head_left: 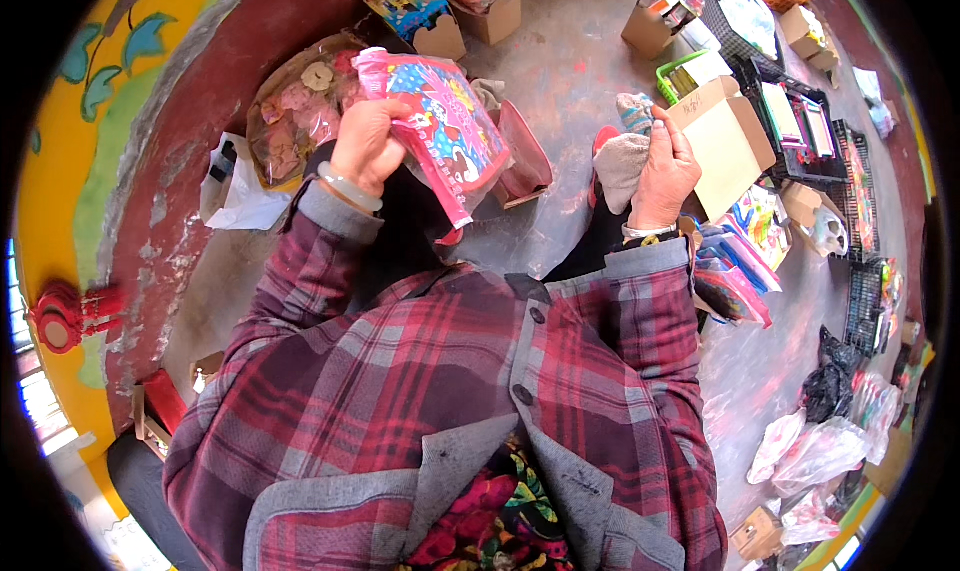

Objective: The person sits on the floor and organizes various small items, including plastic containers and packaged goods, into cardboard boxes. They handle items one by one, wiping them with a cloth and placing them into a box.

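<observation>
My left hand point(369, 143), with a pale bangle at the wrist, grips the edge of a pink and blue plastic package point(445, 121) printed with cartoon figures. The package is held up and tilted at the left. My right hand point(664, 174) is closed, thumb and forefinger pinched together; anything between the fingertips is too small to make out. Just left of it are a grey fabric thing point(621, 171) and a blue patterned piece point(635, 112). An open cardboard box point(722, 146) stands beside my right hand.
Clear bags with pink contents point(298, 116) lie at the left wall. A pinkish-red object point(523, 156) sits behind the package. Colourful flat packets point(738, 251), black crates point(797, 121) and a green basket point(678, 76) stand at right. Plastic bags point(825, 451) lie lower right.
</observation>
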Demonstrator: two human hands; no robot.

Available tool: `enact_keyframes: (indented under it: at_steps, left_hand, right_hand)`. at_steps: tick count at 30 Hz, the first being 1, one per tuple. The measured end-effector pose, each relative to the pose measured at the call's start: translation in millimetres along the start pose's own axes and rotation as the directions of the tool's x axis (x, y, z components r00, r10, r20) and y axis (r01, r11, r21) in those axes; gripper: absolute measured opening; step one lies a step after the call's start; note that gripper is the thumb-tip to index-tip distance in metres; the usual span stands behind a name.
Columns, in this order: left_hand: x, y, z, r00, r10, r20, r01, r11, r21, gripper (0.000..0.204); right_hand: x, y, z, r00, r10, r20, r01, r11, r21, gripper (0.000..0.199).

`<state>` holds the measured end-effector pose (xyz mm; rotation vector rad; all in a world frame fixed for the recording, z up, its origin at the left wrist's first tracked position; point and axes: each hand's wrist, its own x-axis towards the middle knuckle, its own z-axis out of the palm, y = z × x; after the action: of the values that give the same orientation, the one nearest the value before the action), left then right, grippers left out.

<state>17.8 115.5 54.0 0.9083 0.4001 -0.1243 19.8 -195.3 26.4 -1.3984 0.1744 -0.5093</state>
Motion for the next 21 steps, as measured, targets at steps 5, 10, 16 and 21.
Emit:
enact_keyframes:
  at_steps: [5,10,16,21]
  left_hand:
    - [23,-26,14,0.996,-0.086,-0.019,0.087,0.995,0.048,0.024]
    - [61,-65,-1,0.985,-0.173,0.01,0.169,0.972,0.161,0.023]
    - [107,-99,-35,0.993,-0.076,0.093,0.045,0.953,0.301,0.019]
    - [40,-62,43,0.987,-0.154,-0.046,0.159,0.974,0.163,0.016]
  right_hand:
    - [5,10,-7,1.0,0.024,0.007,-0.024,1.0,0.016,0.019]
    - [2,0,-3,0.998,0.055,0.027,-0.055,0.998,0.017,0.019]
    - [3,2,-3,0.995,0.086,0.055,-0.087,0.996,0.015,0.019]
    - [2,-3,1,0.988,0.114,0.108,-0.123,0.99,0.076,0.02]
